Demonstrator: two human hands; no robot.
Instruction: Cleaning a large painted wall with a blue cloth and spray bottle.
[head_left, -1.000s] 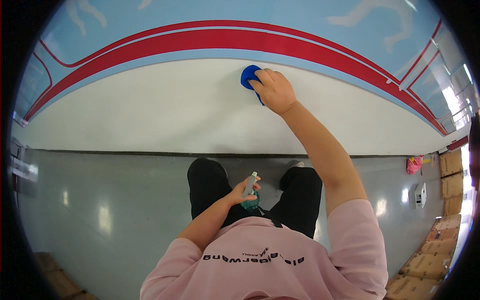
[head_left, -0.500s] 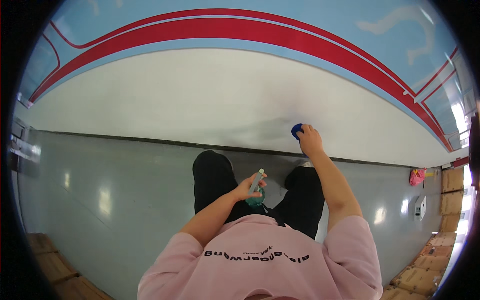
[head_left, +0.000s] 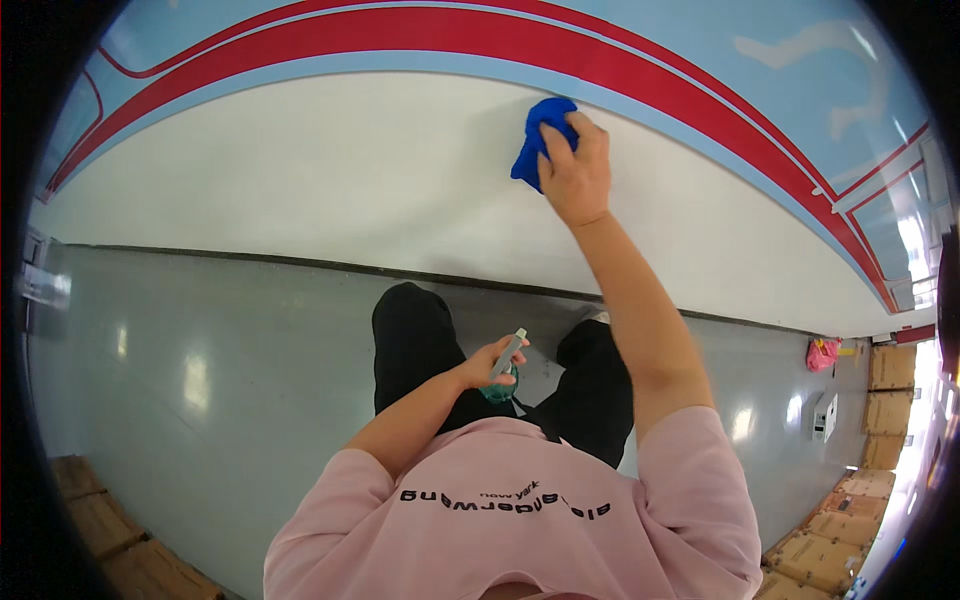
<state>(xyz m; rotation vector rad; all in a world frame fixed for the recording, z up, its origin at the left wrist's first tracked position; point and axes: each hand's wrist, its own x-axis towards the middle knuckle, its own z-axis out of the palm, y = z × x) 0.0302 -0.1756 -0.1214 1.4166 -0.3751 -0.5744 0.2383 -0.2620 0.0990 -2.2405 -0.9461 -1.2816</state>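
Note:
My right hand grips a blue cloth and presses it on the white lower wall, just under the blue and red upper part. The cloth is bunched beneath the fingers. Low between my knees, my left hand is wrapped round the neck of a spray bottle. Its head is grey and its see-through body is green, partly hidden behind the hand.
A dark strip runs where the wall meets the grey floor. Cardboard boxes are stacked along the right, with more boxes at lower left. A pink bag and a white box-shaped thing stand on the floor at right.
My right hand has moved up the wall and a little left with the blue cloth, from near the floor to below the red band. My left hand still holds the spray bottle.

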